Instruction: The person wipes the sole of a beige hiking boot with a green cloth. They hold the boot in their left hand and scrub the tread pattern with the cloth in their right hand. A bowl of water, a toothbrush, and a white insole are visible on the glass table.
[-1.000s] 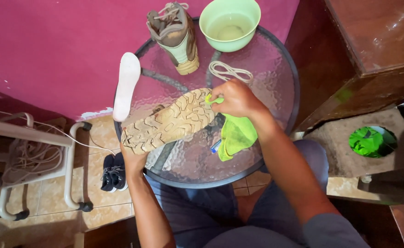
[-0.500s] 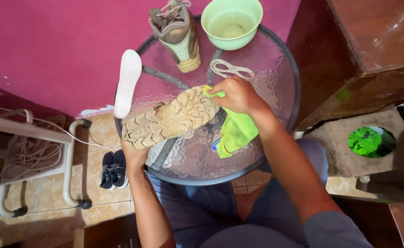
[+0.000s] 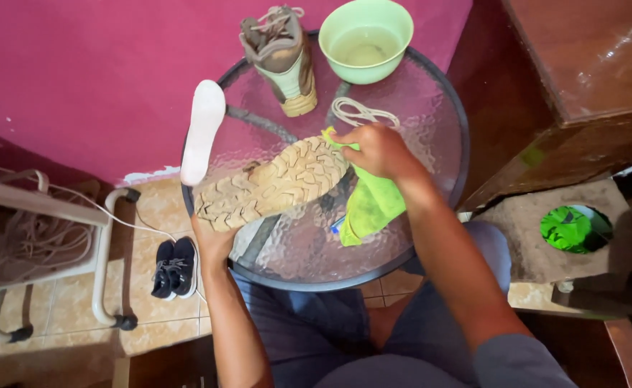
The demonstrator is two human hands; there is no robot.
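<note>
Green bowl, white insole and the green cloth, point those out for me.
Green bowl (image 3: 401,29): head view, on its right rim.
White insole (image 3: 202,129): head view, middle of its flat face.
Green cloth (image 3: 373,205): head view, on the hanging fold below the right hand (image 3: 377,149).

right hand (image 3: 377,149) with cloth (image 3: 371,202) shifted toward toe
</note>
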